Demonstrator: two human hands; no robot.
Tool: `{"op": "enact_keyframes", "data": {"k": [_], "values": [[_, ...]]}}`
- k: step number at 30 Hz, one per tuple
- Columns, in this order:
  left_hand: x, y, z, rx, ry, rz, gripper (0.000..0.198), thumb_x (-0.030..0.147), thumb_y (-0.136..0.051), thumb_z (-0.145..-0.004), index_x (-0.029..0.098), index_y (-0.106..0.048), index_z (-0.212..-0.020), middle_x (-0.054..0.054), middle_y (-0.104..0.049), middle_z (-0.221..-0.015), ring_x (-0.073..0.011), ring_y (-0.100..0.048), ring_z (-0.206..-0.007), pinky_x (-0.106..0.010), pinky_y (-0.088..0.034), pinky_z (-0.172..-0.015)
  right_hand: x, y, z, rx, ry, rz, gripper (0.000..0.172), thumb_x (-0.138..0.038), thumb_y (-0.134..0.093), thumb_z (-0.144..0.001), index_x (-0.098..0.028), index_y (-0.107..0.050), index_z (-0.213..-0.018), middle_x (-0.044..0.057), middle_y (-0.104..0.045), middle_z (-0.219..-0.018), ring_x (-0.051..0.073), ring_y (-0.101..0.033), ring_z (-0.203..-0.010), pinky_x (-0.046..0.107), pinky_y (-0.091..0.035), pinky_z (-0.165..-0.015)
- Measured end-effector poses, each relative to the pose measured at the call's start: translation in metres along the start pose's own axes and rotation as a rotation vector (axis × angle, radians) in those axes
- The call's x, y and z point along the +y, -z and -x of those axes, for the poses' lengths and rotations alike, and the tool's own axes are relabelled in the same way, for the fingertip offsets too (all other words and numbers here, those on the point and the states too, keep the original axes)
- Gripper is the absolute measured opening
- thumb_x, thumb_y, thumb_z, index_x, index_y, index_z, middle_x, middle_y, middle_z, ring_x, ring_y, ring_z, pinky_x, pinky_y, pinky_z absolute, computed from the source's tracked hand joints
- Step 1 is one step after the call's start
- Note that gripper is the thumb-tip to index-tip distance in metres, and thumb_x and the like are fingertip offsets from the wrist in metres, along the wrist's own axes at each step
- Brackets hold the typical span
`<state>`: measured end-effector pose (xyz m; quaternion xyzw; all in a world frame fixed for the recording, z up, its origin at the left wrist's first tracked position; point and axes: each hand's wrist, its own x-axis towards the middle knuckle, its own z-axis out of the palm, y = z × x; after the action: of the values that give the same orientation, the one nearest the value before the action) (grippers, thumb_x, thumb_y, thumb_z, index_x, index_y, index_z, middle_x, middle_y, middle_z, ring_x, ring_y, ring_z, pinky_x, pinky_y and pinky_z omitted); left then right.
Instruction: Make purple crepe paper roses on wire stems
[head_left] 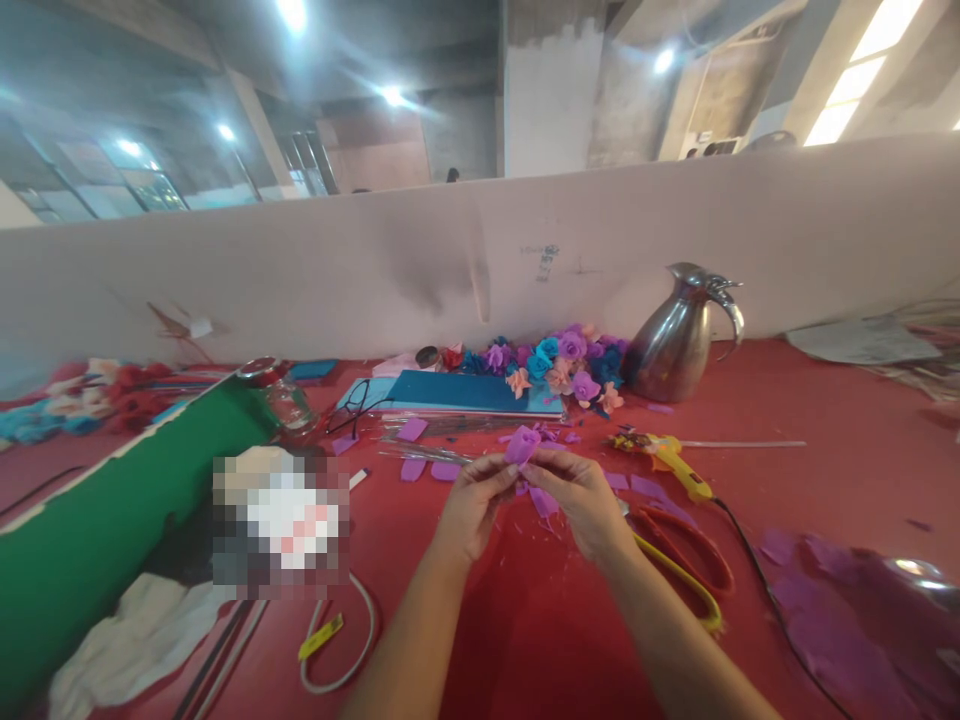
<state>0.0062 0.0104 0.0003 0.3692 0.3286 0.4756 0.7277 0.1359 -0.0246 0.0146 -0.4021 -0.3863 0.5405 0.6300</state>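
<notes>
Between my two hands, above the red tabletop, is a purple paper flower (523, 445) with its petals curled at the top. My left hand (480, 495) pinches its base from the left, thumb and fingers closed. From the other side my right hand (581, 490) pinches the same flower, its fingertips close to those of the left. Purple paper petals (412, 429) lie beyond my left hand, and more purple scraps (651, 490) are by the right. Scissors with red and yellow handles (686, 560) rest beside my right wrist, their blades mostly hidden by it.
A yellow glue gun (679, 467) lies at right, its cord running forward. Behind stand a metal jug (671, 340) and a heap of paper flowers (574, 365). Glasses (360, 400), a glass jar (281, 397) and a green board (142, 510) are at left; purple sheets (832, 620) lie front right.
</notes>
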Motion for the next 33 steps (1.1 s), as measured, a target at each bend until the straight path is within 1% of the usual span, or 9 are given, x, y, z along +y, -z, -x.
{"op": "enact_keyframes", "data": {"k": [5, 10, 14, 18, 22, 29, 33], "values": [[0.000, -0.005, 0.002, 0.011, -0.007, 0.003, 0.018, 0.022, -0.082, -0.056, 0.016, -0.074, -0.070, -0.001, -0.068, -0.066, -0.0083, -0.057, -0.060, -0.019, -0.042, -0.061, 0.003, 0.000, -0.001, 0.049, 0.018, 0.017, 0.025, -0.032, -0.077, -0.060, -0.018, -0.074, -0.080, 0.004, -0.071, -0.073, 0.017, -0.062, -0.069, 0.031, -0.049, -0.070], [-0.001, -0.005, 0.002, 0.005, -0.015, -0.019, 0.015, 0.022, -0.081, -0.058, 0.016, -0.074, -0.069, -0.001, -0.067, -0.064, -0.0079, -0.056, -0.060, -0.018, -0.040, -0.058, 0.007, 0.001, -0.002, 0.065, 0.022, 0.031, 0.021, -0.031, -0.076, -0.060, -0.017, -0.072, -0.075, 0.003, -0.070, -0.069, 0.015, -0.061, -0.064, 0.029, -0.049, -0.067], [-0.002, -0.007, 0.003, 0.006, -0.047, -0.069, 0.012, 0.023, -0.079, -0.061, 0.016, -0.073, -0.069, 0.000, -0.065, -0.062, -0.0068, -0.053, -0.058, -0.018, -0.038, -0.057, 0.012, 0.002, -0.003, 0.070, 0.073, 0.081, 0.018, -0.030, -0.073, -0.064, -0.017, -0.070, -0.075, 0.003, -0.069, -0.070, 0.015, -0.060, -0.064, 0.028, -0.048, -0.065], [-0.004, -0.011, 0.004, 0.024, -0.111, -0.139, 0.011, 0.024, -0.077, -0.062, 0.015, -0.071, -0.064, 0.002, -0.060, -0.058, -0.0054, -0.045, -0.053, -0.019, -0.034, -0.053, 0.018, 0.002, -0.002, 0.125, 0.125, 0.163, 0.013, -0.028, -0.069, -0.067, -0.017, -0.067, -0.073, 0.002, -0.067, -0.068, 0.015, -0.059, -0.065, 0.027, -0.047, -0.064], [-0.006, -0.014, 0.005, 0.056, -0.150, -0.201, 0.011, 0.026, -0.075, -0.065, 0.015, -0.072, -0.067, 0.002, -0.059, -0.059, -0.0064, -0.044, -0.054, -0.020, -0.034, -0.055, 0.022, 0.001, -0.001, 0.151, 0.157, 0.235, 0.012, -0.028, -0.064, -0.072, -0.016, -0.065, -0.074, 0.002, -0.064, -0.068, 0.016, -0.059, -0.065, 0.027, -0.046, -0.062], [-0.006, -0.013, 0.005, 0.040, -0.109, -0.144, 0.014, 0.028, -0.075, -0.064, 0.016, -0.073, -0.072, 0.000, -0.062, -0.064, -0.0079, -0.047, -0.058, -0.021, -0.033, -0.055, 0.020, 0.000, 0.000, 0.157, 0.150, 0.210, 0.014, -0.030, -0.063, -0.072, -0.016, -0.064, -0.074, 0.001, -0.062, -0.066, 0.015, -0.057, -0.064, 0.027, -0.045, -0.062], [-0.005, -0.014, 0.006, 0.045, -0.127, -0.178, 0.011, 0.026, -0.074, -0.064, 0.015, -0.072, -0.068, 0.000, -0.061, -0.061, -0.0076, -0.046, -0.056, -0.021, -0.033, -0.055, 0.019, 0.000, 0.000, 0.153, 0.161, 0.201, 0.013, -0.029, -0.063, -0.072, -0.016, -0.063, -0.073, 0.000, -0.061, -0.065, 0.014, -0.055, -0.062, 0.026, -0.044, -0.062]]}}
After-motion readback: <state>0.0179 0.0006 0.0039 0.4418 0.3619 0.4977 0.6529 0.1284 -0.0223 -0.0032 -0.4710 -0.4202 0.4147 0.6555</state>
